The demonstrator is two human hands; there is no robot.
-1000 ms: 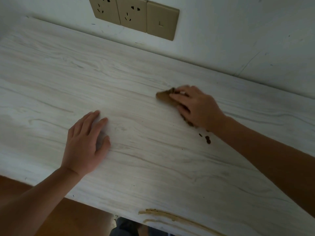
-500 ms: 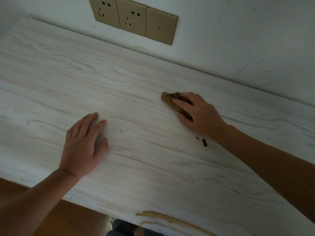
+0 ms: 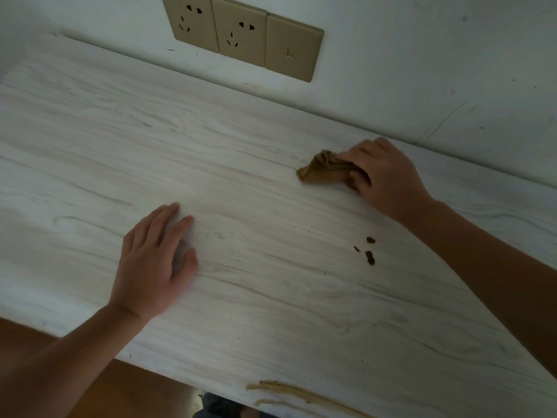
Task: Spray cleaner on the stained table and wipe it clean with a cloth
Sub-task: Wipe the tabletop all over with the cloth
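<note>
Pale whitewashed wood-grain tabletop [image 3: 271, 131] fills the head view, running back to a white, scuffed wall [image 3: 422, 55], with a strip of orange-brown floor [image 3: 135, 387] showing past its near edge. A row of three beige wall plates [image 3: 241, 37], two with socket holes and one blank, sits on the wall just above the tabletop's far edge. The person's left hand [image 3: 153, 260] lies palm-down on the bare surface near the middle, its fingers [image 3: 162, 218] straight, together and holding nothing. The right hand [image 3: 382, 173], further back and to the right near the wall, presses a crumpled brown cloth [image 3: 322, 171] onto the tabletop, fingers [image 3: 358, 176] curled over its right end while the bunched left end sticks out free. A tan, chipped streak [image 3: 289, 390] scars the tabletop's near edge. Three small dark brown spots [image 3: 369, 256] dot the surface just beside the right forearm, apart from the cloth.
</note>
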